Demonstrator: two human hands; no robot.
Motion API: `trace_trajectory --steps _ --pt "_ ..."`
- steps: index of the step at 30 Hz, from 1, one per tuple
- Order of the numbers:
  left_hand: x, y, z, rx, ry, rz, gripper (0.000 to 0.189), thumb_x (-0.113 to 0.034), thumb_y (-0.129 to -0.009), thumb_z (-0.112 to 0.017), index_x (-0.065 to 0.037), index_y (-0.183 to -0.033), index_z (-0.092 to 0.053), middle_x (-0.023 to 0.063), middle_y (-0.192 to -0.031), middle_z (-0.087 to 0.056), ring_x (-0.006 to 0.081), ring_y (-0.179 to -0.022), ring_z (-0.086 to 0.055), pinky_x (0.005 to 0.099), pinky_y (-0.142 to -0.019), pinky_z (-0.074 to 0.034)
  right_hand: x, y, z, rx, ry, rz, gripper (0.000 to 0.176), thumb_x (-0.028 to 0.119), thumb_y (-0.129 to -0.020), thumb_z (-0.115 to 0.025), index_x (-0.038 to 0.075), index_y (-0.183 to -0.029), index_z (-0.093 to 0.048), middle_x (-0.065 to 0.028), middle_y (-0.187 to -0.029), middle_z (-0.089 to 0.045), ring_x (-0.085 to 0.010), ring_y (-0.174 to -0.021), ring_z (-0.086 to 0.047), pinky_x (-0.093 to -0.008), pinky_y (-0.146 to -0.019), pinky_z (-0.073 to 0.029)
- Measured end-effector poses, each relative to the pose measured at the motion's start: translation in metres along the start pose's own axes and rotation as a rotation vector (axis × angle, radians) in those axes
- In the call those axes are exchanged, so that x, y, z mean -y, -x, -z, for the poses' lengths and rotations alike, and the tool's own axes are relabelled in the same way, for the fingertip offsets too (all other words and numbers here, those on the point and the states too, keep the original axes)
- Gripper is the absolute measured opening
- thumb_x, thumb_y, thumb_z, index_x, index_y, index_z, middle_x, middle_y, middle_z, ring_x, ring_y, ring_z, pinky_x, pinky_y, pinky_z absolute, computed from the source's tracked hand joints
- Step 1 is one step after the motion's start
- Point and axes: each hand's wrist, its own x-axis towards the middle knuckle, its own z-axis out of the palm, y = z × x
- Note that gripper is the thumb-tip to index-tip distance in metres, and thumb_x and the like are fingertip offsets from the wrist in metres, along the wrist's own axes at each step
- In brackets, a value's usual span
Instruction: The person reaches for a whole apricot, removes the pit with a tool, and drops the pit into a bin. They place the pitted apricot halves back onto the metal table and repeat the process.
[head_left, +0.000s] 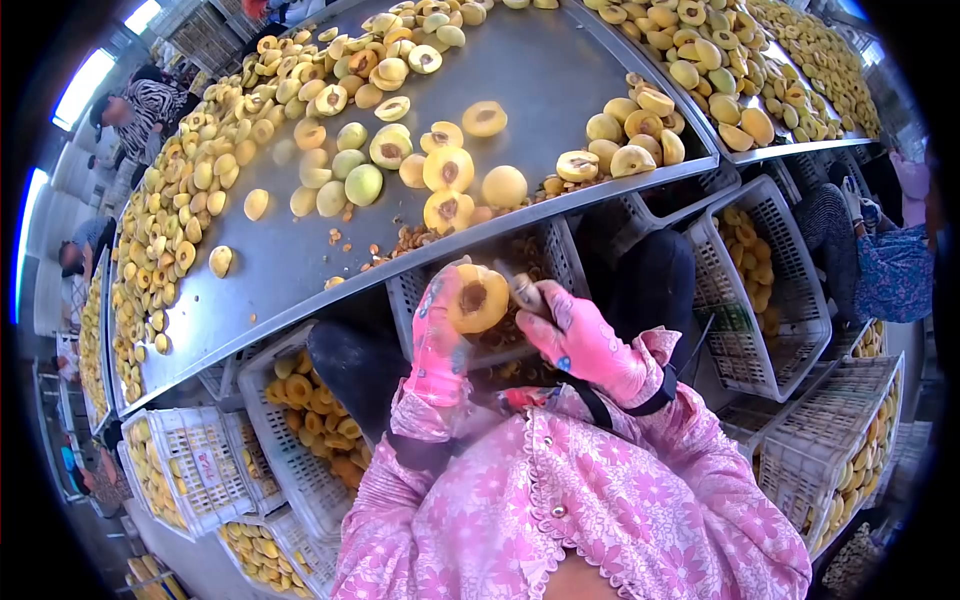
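Note:
My left hand point(440, 335), in a pink glove with worn grey-blue patches, grips a yellow peach half point(479, 300) by its edge. The cut face is turned up and shows a brown centre. Close to the fruit's right side, my gloved right hand point(597, 348) is closed around a short-handled tool point(527, 294); its blurred tip hides its exact kind. Beneath both hands sits a white plastic crate point(404, 308), partly covered by them. Just beyond, on the metal table point(400, 225), lie cut peach halves point(448, 210) and a whole peach point(504, 187).
A raised rim point(540, 210) edges the table in front of me. Piled peaches point(215, 150) cover its left side. Crates of fruit stand at my left point(270, 385) and right point(785, 345). Other people work at the far left point(140, 115) and right point(890, 265).

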Motion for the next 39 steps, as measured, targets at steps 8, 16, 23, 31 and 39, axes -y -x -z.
trace_trajectory --steps 8,16,23,31,39 --pt "-0.005 0.01 -0.01 0.004 -0.121 -0.154 0.035 -0.027 -0.094 -0.052 -0.001 -0.116 -0.057 0.0089 -0.109 -0.06 0.0155 -0.099 -0.059 0.0286 -0.086 -0.047 -0.012 -0.003 -0.018 -0.031 0.361 0.115 0.024 0.023 -0.086 -0.058 0.002 -0.093 -0.049 -0.0227 -0.072 -0.06 -0.0421 -0.068 -0.059 -0.0464 -0.058 -0.047" --pt "0.013 0.001 -0.005 -0.071 -0.06 -0.22 0.028 -0.019 -0.09 -0.059 -0.002 -0.112 -0.06 0.0057 -0.108 -0.062 0.0119 -0.095 -0.058 0.0257 -0.084 -0.046 -0.023 -0.007 -0.034 -0.051 0.503 0.067 0.022 0.017 -0.086 -0.059 0.002 -0.093 -0.044 -0.0225 -0.066 -0.057 -0.0435 -0.062 -0.057 -0.0477 -0.051 -0.044" --pt "0.025 -0.005 0.002 -0.121 -0.075 -0.193 0.027 -0.011 -0.083 -0.068 -0.003 -0.107 -0.06 0.004 -0.101 -0.062 0.0111 -0.088 -0.058 0.0244 -0.079 -0.048 -0.046 -0.017 -0.038 0.101 0.52 -0.009 0.016 0.016 -0.089 -0.051 0.002 -0.092 -0.044 -0.0185 -0.067 -0.056 -0.0381 -0.064 -0.058 -0.0431 -0.054 -0.045" --pt "0.037 -0.014 0.023 -0.155 -0.192 -0.173 0.03 -0.013 -0.08 -0.072 -0.003 -0.106 -0.059 0.0054 -0.097 -0.063 0.0116 -0.081 -0.06 0.0243 -0.071 -0.051 -0.05 -0.027 -0.046 0.212 0.025 -0.523 0.054 0.045 -0.097 -0.022 0.002 -0.083 -0.052 -0.0058 -0.07 -0.053 -0.0212 -0.063 -0.049 -0.0358 -0.065 -0.042" --pt "0.043 -0.022 0.037 -0.159 -0.296 -0.16 0.029 -0.018 -0.08 -0.072 -0.002 -0.103 -0.061 0.0052 -0.094 -0.063 0.0127 -0.08 -0.06 0.0258 -0.072 -0.051 -0.063 -0.041 -0.043 0.496 0.391 -0.097 0.023 0.019 -0.085 -0.054 -0.002 -0.093 -0.049 -0.0118 -0.071 -0.057 -0.0221 -0.06 -0.058 -0.0324 -0.052 -0.046"
